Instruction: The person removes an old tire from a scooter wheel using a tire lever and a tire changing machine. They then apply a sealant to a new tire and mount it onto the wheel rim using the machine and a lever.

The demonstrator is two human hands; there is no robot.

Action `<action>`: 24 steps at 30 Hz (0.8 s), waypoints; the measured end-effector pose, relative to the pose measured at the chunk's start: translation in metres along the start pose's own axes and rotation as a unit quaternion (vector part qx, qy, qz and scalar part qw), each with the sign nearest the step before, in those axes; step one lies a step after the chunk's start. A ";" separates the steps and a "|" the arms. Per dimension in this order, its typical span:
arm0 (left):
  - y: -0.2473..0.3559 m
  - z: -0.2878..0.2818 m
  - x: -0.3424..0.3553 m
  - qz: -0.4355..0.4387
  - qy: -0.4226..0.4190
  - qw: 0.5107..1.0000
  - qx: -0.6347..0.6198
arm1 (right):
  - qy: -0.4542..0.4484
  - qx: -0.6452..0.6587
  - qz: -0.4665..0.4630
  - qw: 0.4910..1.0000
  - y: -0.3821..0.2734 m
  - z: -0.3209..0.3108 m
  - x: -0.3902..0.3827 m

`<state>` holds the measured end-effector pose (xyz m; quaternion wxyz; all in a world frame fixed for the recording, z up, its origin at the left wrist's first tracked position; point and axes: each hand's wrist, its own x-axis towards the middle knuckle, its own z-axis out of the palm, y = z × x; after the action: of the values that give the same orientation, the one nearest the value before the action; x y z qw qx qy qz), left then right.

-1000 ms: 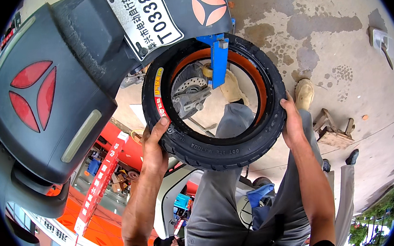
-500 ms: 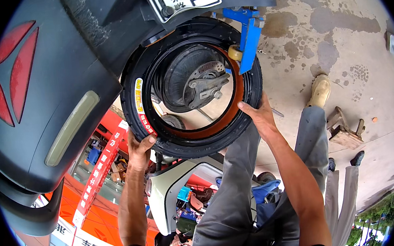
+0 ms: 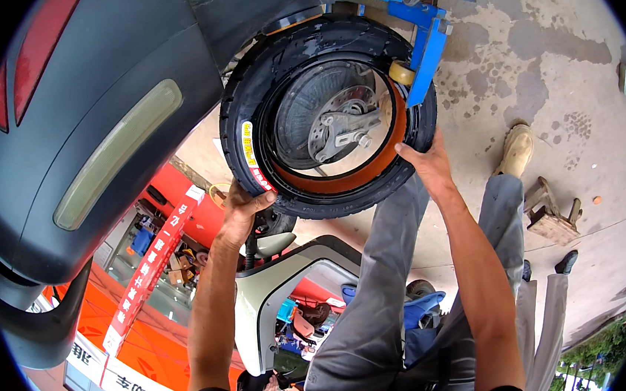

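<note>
A black tire (image 3: 344,205) with an orange-brown inner surface and a yellow-and-red label is held up by both my hands. My left hand (image 3: 243,210) grips its lower left edge, thumb lying on the sidewall near the label. At the lower right, my right hand (image 3: 427,167) closes on the rim of the tire with its thumb toward the opening. Through that opening show a dark wheel hub (image 3: 297,119), a brake disc (image 3: 359,100) and a grey metal bracket (image 3: 341,135) with an axle end. Whether the tire touches the hub cannot be made out.
A blue metal stand (image 3: 429,59) with a yellow roller (image 3: 401,74) overlaps the tire's upper right. The dark vehicle body (image 3: 117,86) fills the upper left. Below is a pale scooter (image 3: 249,313). A small wooden stool (image 3: 553,213) and another person's legs (image 3: 544,324) are at right.
The tire, in both my hands, has shifted up and to the right in the picture, and the hub sits more centrally in its opening. The view has also shifted a little.
</note>
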<state>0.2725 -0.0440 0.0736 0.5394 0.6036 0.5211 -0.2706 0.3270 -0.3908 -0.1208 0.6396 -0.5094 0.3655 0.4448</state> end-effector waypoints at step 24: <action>0.069 0.072 0.052 0.229 0.276 0.807 0.469 | 0.117 -0.251 -0.281 0.919 -0.052 0.022 0.039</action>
<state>0.3696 -0.0854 0.0334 0.0698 0.9341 0.3045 -0.1727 0.3893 -0.3666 -0.1348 0.5422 -0.7832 0.1558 0.2614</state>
